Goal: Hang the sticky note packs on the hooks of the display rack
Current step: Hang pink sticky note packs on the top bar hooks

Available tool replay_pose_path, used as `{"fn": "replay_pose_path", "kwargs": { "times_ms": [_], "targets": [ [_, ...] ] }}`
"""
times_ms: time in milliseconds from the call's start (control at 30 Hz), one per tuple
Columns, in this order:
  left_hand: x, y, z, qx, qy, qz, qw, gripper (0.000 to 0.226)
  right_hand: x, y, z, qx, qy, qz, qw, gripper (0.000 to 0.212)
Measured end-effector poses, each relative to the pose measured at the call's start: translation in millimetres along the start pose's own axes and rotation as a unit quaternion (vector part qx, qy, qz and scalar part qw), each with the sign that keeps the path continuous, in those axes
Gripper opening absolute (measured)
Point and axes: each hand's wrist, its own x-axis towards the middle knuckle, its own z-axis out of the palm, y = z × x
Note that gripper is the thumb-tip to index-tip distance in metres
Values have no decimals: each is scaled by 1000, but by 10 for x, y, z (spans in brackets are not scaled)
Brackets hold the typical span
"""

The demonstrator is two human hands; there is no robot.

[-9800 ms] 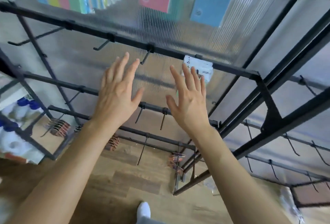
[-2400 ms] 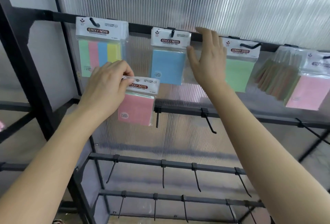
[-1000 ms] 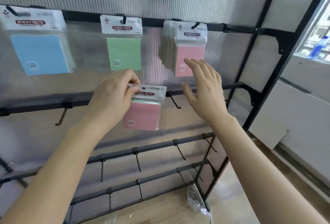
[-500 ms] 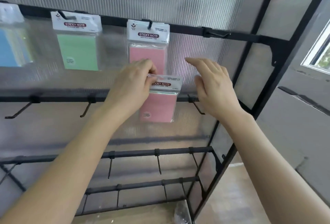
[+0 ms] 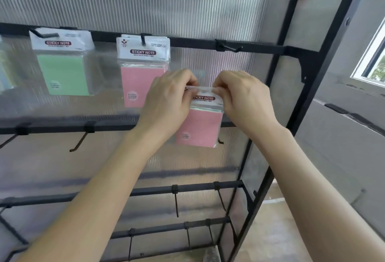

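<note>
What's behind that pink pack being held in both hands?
Behind the held pink pack runs a black rack bar, with the ribbed panel beyond. A hook tip peeks out; the pack covers the rest.

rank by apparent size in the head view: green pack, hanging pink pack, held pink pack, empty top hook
1. green pack and hanging pink pack: about alike, unranked.
2. held pink pack: shows less, partly covered by the left hand and right hand.
3. empty top hook: smallest.

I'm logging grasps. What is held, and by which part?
One pink sticky note pack, pinched at its white header card: left hand on the left end, right hand on the right end.
</note>
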Motion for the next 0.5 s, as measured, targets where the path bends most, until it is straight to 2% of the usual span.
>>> {"fn": "replay_pose_path", "kwargs": {
  "times_ms": [100,167,333,500],
  "targets": [
    [40,-58,17,55,7,19,998,38,48,151,-39,-18,-5,31,999,8],
    [39,-139,22,100,4,26,995,51,104,261,-94,-35,-13,42,998,8],
    [5,-287,88,179,-5,35,983,55,355,463,-248,-55,-25,82,995,11],
    [15,-351,132,205,-3,37,978,55,594,532,-271,-51,-17,93,994,13]
  ]
}}
